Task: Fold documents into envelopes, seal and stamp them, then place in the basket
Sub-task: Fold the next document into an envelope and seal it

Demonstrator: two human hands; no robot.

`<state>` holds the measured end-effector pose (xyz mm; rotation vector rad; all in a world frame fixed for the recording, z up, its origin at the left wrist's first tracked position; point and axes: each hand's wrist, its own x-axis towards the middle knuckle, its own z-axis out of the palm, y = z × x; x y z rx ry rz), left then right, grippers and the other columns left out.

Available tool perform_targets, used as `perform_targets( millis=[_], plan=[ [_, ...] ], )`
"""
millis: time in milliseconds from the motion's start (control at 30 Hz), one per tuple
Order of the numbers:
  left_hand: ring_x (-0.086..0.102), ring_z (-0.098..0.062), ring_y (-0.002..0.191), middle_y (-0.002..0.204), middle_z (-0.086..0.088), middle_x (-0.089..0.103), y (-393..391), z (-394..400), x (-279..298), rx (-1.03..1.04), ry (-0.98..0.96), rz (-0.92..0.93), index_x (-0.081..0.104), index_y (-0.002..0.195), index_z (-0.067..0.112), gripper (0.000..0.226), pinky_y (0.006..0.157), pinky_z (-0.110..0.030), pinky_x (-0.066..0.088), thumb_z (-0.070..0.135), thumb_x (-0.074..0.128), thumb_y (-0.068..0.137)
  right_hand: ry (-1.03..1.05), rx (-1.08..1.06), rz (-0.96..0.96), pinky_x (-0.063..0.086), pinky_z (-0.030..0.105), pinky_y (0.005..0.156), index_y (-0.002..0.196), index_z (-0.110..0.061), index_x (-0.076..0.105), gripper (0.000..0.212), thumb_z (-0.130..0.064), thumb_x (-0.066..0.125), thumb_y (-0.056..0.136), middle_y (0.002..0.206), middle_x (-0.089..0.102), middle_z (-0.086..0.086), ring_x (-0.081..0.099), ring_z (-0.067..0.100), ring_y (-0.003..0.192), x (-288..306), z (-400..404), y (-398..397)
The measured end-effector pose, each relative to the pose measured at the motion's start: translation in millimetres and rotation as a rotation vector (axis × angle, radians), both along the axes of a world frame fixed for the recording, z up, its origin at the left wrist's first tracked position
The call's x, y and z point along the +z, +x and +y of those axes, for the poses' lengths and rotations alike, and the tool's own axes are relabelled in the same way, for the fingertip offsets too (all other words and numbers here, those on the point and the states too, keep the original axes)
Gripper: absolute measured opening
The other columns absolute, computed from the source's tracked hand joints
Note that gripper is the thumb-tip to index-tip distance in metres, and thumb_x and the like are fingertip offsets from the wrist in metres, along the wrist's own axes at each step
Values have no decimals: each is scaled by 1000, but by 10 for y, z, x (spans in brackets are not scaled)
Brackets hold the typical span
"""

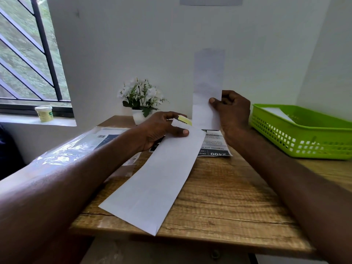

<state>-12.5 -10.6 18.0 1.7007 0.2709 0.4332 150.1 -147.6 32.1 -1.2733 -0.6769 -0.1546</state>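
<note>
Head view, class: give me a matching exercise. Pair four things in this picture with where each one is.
Things:
1. folded document
2. white envelope
3. green basket
4. small tub

Places:
A. on the window sill
B. flat on the wooden table, under the left hand
C. at the table's right edge
D. held upright by the right hand

Pairs: 1-D, 2-B, 3-C, 4-A
</note>
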Motion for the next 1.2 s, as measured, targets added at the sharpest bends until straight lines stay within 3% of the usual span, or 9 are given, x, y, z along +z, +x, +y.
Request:
perform_targets(
  millis=[267,333,433,500,667,800,933,1067,1200],
  plan=[
    [77,-31,101,113,-10,78,-18,-109,22,-29,34,6,70,126,11,46,84,-44,64,-1,82,82,-42,299,289,57,28,59,105,-14,73,22,-11,81,84,98,79,3,73,18,78,27,-40,-86],
    [76,-32,103,114,-11,78,-15,-115,20,-23,34,8,70,125,9,46,87,-46,63,0,82,82,-49,341,359,60,29,64,111,-14,73,28,-13,81,84,97,79,1,73,18,80,43,-33,-105],
    [76,-34,102,113,-13,78,-13,-121,22,-13,12,3,71,124,6,43,86,-46,63,0,81,83,-82,387,424,59,39,85,107,-18,73,23,-16,81,86,101,78,1,73,23,87,27,-24,-101],
    [77,-34,100,111,-15,78,-14,-121,31,5,-10,1,72,122,6,40,84,-46,64,1,80,84,-132,416,437,57,40,87,109,-17,72,25,-17,80,86,103,78,2,72,24,87,8,-21,-98],
    [77,-36,95,108,-18,78,-11,-45,30,91,-67,-3,74,119,4,38,78,-46,64,6,84,82,-259,410,471,49,23,55,97,-19,68,24,-19,85,80,87,71,0,65,16,69,-39,-14,-111],
    [77,-36,92,110,-22,77,-23,-20,37,85,-160,-26,72,120,0,38,75,-45,64,5,81,84,-278,438,512,52,27,54,103,-10,67,29,-16,84,80,95,70,10,64,23,73,-60,-28,-126],
    [76,-35,94,115,-23,75,-38,-23,26,18,-246,97,69,124,-1,38,80,-46,64,15,75,91,-214,406,537,57,35,75,99,-8,68,23,-11,82,81,99,72,13,67,25,79,-59,-29,-131],
    [74,-37,96,114,-24,75,-9,1,4,35,-224,113,69,125,-3,40,83,-47,62,15,76,89,-191,370,549,51,28,57,84,-12,65,17,-12,82,82,81,68,8,62,21,65,-37,-44,-101],
    [75,-32,83,107,-22,77,4,-5,30,55,-188,79,71,117,-3,33,71,-40,64,12,76,88,-91,293,554,46,25,52,85,-15,66,16,-21,81,84,75,72,4,65,18,56,-1,-63,-101]
  ],
)
